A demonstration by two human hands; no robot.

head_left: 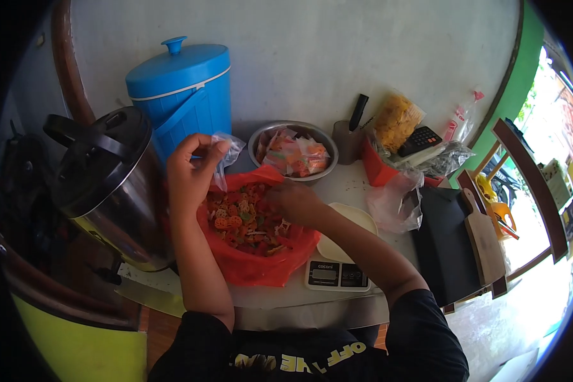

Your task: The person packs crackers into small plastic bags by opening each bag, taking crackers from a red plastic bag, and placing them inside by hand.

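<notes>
My left hand [196, 159] is closed, pinching a small clear plastic bag [228, 160] between thumb and fingers above the snacks. Below it, a red plastic bag [267, 270] lies wide open with a heap of small orange, red and green wheel-shaped snack pieces [239, 219] inside. My right hand [297, 204] reaches down into the far right side of this heap. Its fingers are blurred and partly hidden, so I cannot see whether they hold any pieces. A white kitchen scale [339, 275] with a pale tray [347, 229] sits under my right forearm.
Behind the red bag stands a metal bowl [328, 172] of filled small packets [293, 153]. A blue lidded bucket [197, 114] and a large steel container [118, 210] stand left. On the right are a red basket [374, 165], a calculator [420, 141] and a loose plastic bag [395, 200].
</notes>
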